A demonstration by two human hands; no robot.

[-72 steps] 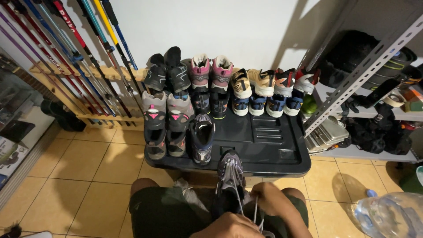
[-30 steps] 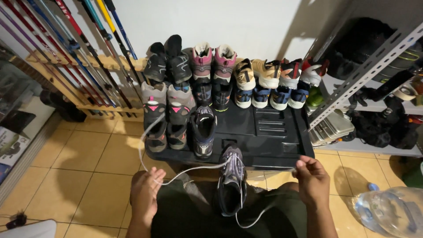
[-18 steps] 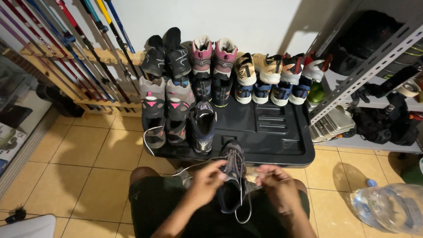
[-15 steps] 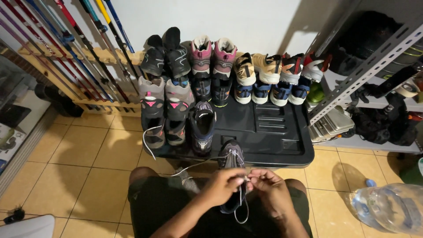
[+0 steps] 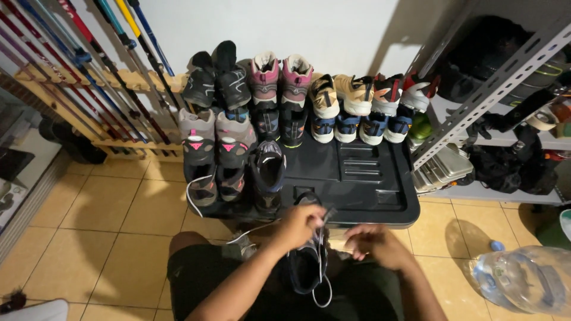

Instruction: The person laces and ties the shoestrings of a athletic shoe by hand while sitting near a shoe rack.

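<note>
Left hand (image 5: 302,224) sits over the top of a dark shoe (image 5: 306,264) resting on the person's lap, fingers pinched on a pale shoelace (image 5: 322,249) near the shoe's upper eyelets. Right hand (image 5: 372,245) is just beside the shoe on its right, fingers curled inward; whether it grips the lace end cannot be told, the tips are hidden. One lace strand hangs down the shoe's right side and loops at the bottom edge of view; another trails left across the lap toward the left knee. Shoe points away from the person, toe end toward a black plastic tray (image 5: 369,178) on the tiled floor (image 5: 113,220) just ahead of the knees.

On the tray's left part: a dark boot with blue lining (image 5: 269,175), open top up, and a pair of grey boots with pink marks (image 5: 215,151) beside it. Behind, along the white wall, a row of shoes: black pair, pink-cuffed boots (image 5: 279,80), tan and white sneakers (image 5: 342,98), blue ones in front of them.

Left: wooden rack with ski poles (image 5: 77,71) leaning diagonally. Right: grey metal shelf (image 5: 493,89) with dark bags. Bottom right: clear plastic water bottle (image 5: 520,279) lying on the floor.
</note>
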